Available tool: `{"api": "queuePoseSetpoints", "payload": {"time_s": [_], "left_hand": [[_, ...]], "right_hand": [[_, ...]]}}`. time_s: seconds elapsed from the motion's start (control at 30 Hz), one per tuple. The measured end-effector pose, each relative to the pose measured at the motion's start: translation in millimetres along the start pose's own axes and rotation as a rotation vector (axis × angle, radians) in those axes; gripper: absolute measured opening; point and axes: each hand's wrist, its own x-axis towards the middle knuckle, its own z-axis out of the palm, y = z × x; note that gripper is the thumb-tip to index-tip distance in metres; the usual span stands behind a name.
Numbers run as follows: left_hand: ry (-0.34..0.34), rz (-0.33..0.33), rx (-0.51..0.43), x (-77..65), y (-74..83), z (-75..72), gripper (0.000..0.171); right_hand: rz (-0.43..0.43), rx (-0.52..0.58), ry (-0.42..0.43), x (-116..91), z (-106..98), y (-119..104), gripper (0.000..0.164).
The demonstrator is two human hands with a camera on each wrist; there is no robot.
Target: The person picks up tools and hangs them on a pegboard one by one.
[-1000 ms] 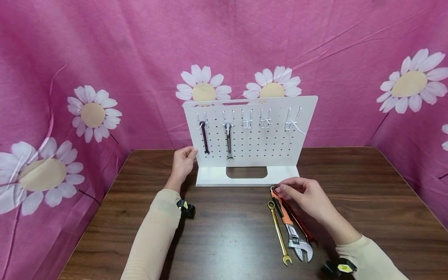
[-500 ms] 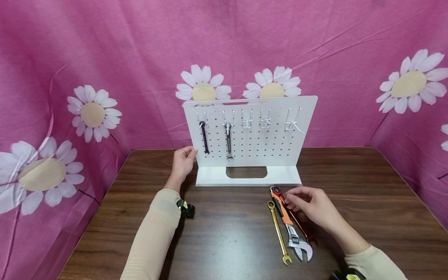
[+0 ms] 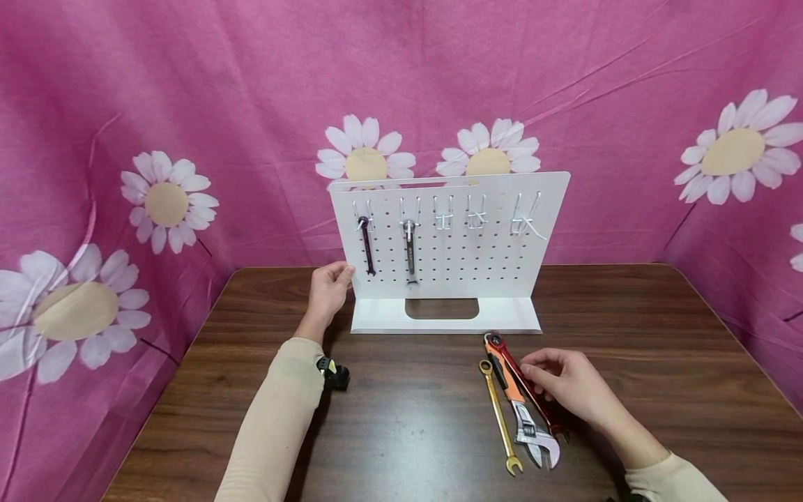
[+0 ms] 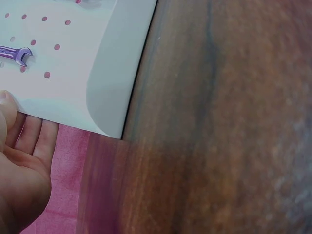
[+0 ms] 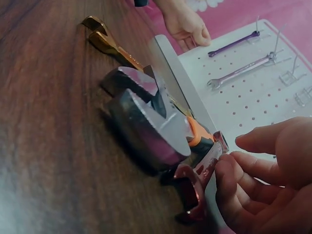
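My left hand pinches the left edge of the white pegboard, thumb in front and fingers behind, as the left wrist view also shows. A purple wrench and a silver wrench hang from its hooks. On the table, my right hand is beside the shaft of a red wrench, fingers loosely bent. The right wrist view shows its fingertips at the shaft, with a gap to the thumb. Left of the red wrench lie an orange-handled adjustable wrench and a gold wrench.
Several wire hooks with no tool on them stick out from the pegboard's right half. The board stands on the brown wooden table. Behind it hangs a pink cloth printed with daisies.
My right hand has moved from the red wrench's ring end back along its shaft, toward me and to the right, uncovering the ring. The left hand has stayed at the board's edge.
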Motion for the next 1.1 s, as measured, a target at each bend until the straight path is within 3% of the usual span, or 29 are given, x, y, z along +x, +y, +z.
{"api": "queuePoseSetpoints", "payload": {"time_s": [0.43,1.1], "left_hand": [[-0.005,-0.010,-0.014,-0.1,-0.1,-0.6,0.021],[-0.015,-0.027,-0.015,0.6,1.0,-0.9,0.022]], "right_hand": [[-0.021,-0.298,0.048,5,9,-2,0.014],[-0.011,-0.238,0.010,1,-3,-10,0.014]]}}
